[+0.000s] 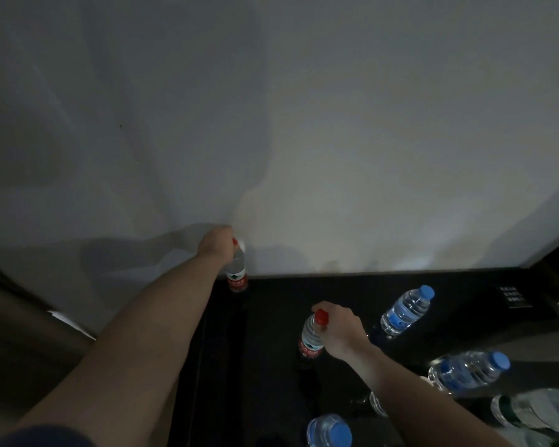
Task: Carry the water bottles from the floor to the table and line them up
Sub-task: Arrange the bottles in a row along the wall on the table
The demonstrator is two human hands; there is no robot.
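Note:
My left hand (218, 242) grips the neck of a red-capped, red-labelled water bottle (237, 275) standing at the far left corner of the black table (459, 304), against the wall. My right hand (341, 327) holds a second red-capped bottle (311, 338) by its top, upright near the table's middle. Blue-capped bottles stand to the right: one (405, 310) further back, one (468, 371) nearer, and one (329, 432) at the bottom edge. Another clear bottle (377, 403) is partly hidden under my right forearm.
A pale wall (304, 124) rises right behind the table. A green-labelled clear bottle (526, 411) lies at the lower right. A small black card with white print (514, 297) sits at the table's far right. Brown floor or furniture (20, 343) lies left of the table.

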